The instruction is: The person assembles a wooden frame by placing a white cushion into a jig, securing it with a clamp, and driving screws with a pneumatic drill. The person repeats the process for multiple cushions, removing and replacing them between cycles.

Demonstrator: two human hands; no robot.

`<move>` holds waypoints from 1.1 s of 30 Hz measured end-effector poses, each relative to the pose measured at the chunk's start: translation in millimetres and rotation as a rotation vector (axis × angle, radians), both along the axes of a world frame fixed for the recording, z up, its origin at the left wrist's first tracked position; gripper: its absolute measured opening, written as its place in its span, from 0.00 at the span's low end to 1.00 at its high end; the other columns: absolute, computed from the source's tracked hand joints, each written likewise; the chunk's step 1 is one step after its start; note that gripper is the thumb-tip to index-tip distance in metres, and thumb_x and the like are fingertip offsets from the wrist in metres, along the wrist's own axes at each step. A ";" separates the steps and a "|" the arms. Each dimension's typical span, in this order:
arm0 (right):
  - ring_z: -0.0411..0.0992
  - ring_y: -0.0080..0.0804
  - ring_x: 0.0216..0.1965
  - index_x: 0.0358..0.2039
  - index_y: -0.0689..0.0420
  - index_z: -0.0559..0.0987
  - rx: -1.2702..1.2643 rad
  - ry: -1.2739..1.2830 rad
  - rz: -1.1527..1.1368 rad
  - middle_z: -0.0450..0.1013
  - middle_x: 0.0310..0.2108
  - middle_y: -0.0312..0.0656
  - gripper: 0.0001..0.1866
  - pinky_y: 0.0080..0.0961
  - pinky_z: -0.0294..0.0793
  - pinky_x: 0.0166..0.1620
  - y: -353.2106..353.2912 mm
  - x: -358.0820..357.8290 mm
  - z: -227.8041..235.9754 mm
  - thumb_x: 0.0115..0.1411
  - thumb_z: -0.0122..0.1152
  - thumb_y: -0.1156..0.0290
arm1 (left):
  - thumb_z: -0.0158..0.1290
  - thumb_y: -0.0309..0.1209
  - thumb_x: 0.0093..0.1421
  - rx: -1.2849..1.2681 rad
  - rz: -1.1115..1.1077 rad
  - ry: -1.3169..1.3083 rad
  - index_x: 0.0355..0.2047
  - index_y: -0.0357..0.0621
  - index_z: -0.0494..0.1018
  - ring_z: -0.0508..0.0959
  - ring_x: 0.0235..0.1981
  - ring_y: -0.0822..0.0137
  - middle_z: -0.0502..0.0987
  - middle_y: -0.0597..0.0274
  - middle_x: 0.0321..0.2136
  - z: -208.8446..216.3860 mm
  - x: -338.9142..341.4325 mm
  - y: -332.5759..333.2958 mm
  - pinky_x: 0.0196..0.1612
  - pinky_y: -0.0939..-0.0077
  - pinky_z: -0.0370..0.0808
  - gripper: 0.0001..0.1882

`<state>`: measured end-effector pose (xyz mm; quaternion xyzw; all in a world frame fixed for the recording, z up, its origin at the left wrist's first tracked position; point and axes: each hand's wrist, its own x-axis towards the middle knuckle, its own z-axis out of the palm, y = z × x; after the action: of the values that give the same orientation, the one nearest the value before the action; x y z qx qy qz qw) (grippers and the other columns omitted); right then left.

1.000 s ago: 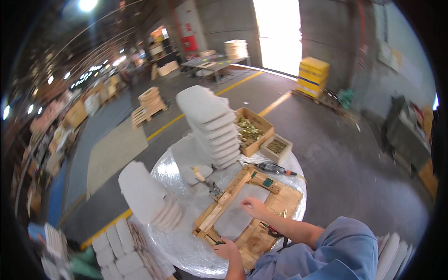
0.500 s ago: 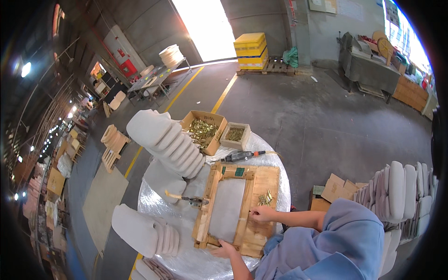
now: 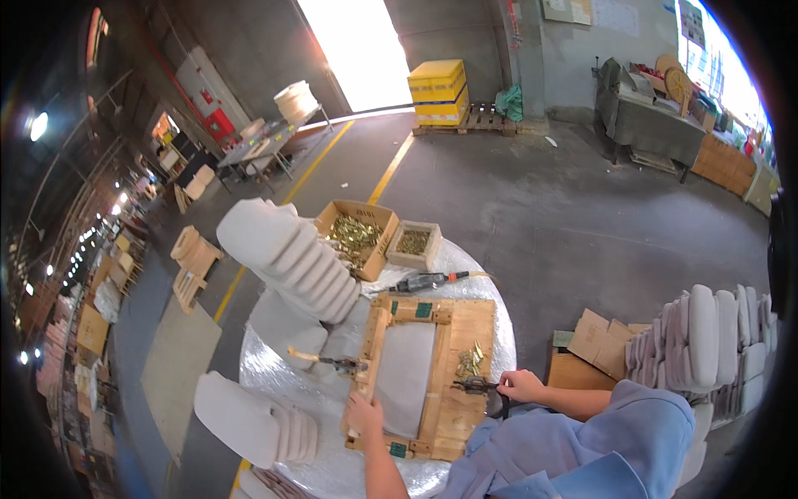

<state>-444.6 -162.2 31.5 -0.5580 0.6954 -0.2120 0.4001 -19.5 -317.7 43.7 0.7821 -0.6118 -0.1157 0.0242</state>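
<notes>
Right hand [image 3: 522, 387]: is gripping a black-handled metal clamp [image 3: 475, 385].
Left hand [image 3: 364, 414]: is lying on a rectangular pale-wood frame [image 3: 443, 333], seemingly steadying it; grip unclear.
Silvery, round, film-wrapped table [image 3: 332, 470]: is supporting the frame.
Stacked pale-grey pads [image 3: 287, 258]: are crowding its far left.
Flat grey panel [image 3: 405, 378]: is lying inside the frame, apparently for alignment.
Loose brass-coloured pieces [image 3: 470, 360]: are lying near the clamp, possibly obstructing.

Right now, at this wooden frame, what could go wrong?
Loose brass pieces lie close beside the black clamp, so the right hand at its handle might knock them.

The left hand is on the wooden frame, so its fingers could be pinched if that shifts.

The tall stack of grey pads leans; a jolt to the table might topple it.
</notes>
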 end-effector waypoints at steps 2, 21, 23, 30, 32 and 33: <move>0.84 0.42 0.33 0.40 0.53 0.86 -0.020 0.049 -0.064 0.84 0.30 0.46 0.17 0.39 0.81 0.39 13.1 -0.2 -9.8 0.66 0.67 0.51 | 0.67 0.49 0.59 -0.012 -0.068 0.010 0.65 0.42 0.66 0.80 0.54 0.39 0.79 0.41 0.54 -10.8 13.1 -8.2 0.57 0.45 0.78 0.40; 0.80 0.45 0.44 0.47 0.53 0.85 -0.331 0.091 0.347 0.80 0.42 0.44 0.12 0.40 0.80 0.46 -67.2 73.1 20.8 0.63 0.67 0.65 | 0.66 0.26 0.57 0.236 0.348 1.168 0.51 0.32 0.76 0.80 0.26 0.72 0.81 0.60 0.30 13.5 16.1 279.3 0.31 0.72 0.79 0.22; 0.79 0.47 0.50 0.48 0.52 0.84 -0.479 0.172 0.456 0.80 0.48 0.44 0.14 0.41 0.80 0.49 -91.0 93.1 5.4 0.64 0.66 0.64 | 0.65 0.25 0.58 0.038 0.382 1.043 0.51 0.32 0.76 0.81 0.27 0.72 0.82 0.60 0.31 -12.0 9.1 309.7 0.32 0.73 0.79 0.21; 0.76 0.41 0.56 0.49 0.48 0.82 -0.477 0.414 0.780 0.77 0.48 0.37 0.13 0.41 0.79 0.54 -144.4 138.0 -6.8 0.66 0.62 0.61 | 0.59 0.25 0.63 -0.393 0.853 1.361 0.50 0.37 0.71 0.77 0.23 0.67 0.76 0.60 0.29 -46.5 -16.9 335.5 0.29 0.70 0.78 0.16; 0.77 0.39 0.55 0.47 0.47 0.81 -0.517 0.493 0.801 0.77 0.48 0.36 0.11 0.42 0.80 0.52 -140.9 139.2 -10.7 0.66 0.61 0.61 | 0.59 0.28 0.63 -0.459 0.975 1.379 0.50 0.37 0.71 0.77 0.23 0.66 0.75 0.59 0.30 -58.7 -17.6 333.5 0.28 0.69 0.78 0.17; 0.76 0.39 0.56 0.49 0.47 0.81 -0.496 0.472 0.811 0.76 0.49 0.37 0.12 0.43 0.80 0.52 -141.1 138.6 -12.5 0.67 0.60 0.61 | 0.58 0.29 0.64 -0.489 1.035 1.387 0.51 0.36 0.71 0.76 0.23 0.66 0.75 0.59 0.30 -65.1 -17.7 330.8 0.28 0.69 0.78 0.17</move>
<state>-306.0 -303.3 19.1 -0.8925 0.4239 -0.0670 0.1384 -37.2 13.1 -21.4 0.6871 -0.0385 -0.4031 0.6032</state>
